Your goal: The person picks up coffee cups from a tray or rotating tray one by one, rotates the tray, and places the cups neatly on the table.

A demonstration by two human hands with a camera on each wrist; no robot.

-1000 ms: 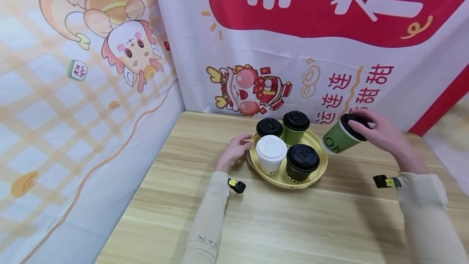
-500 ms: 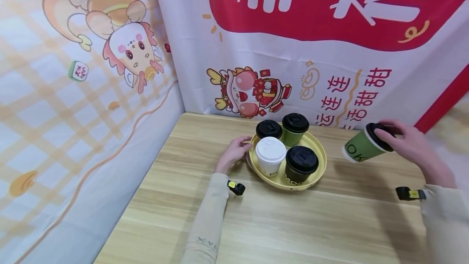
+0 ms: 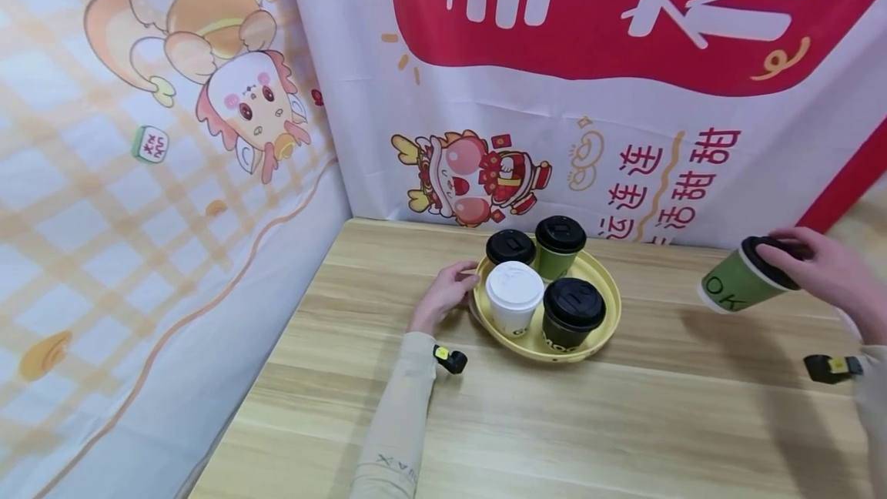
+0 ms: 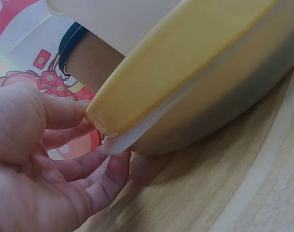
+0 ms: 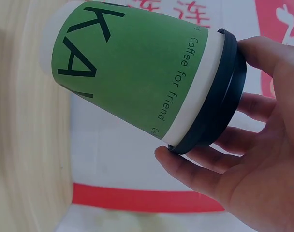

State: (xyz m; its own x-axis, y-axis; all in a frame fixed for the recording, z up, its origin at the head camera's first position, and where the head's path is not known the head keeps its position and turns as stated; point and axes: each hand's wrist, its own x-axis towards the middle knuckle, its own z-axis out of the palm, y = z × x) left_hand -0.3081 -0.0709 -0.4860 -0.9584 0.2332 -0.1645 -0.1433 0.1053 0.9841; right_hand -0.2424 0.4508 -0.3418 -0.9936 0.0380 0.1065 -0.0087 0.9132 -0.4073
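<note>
A person's right hand (image 3: 821, 260) grips a green paper cup (image 3: 738, 283) by its black lid, thumb and fingers spread round the lid's edge, above the right side of a wood-grain tabletop (image 3: 624, 422), as I follow the cameras from a distance. The cup tilts, its white base towards a round yellow tray (image 3: 597, 272) and its lid towards the palm; I can read "OK" on its side from the head camera and "Coffee for friend" in small print from the right wrist. The left hand (image 3: 446, 293) pinches the tray's edge, thumb at the top of the rim and fingers beneath it in my left wrist view. Four lidded cups stand upright on the tray: a white cup (image 3: 514, 299) nearest the left hand, a dark cup (image 3: 572, 316) to its right, a second green cup (image 3: 557, 259) at the back, and a black-lidded brown cup (image 4: 91, 60) partly hidden behind the white one. The held cup is well apart from all four. Behind the tabletop hangs a red-and-white banner (image 3: 416, 98) with a cartoon dragon (image 3: 471, 177).
</note>
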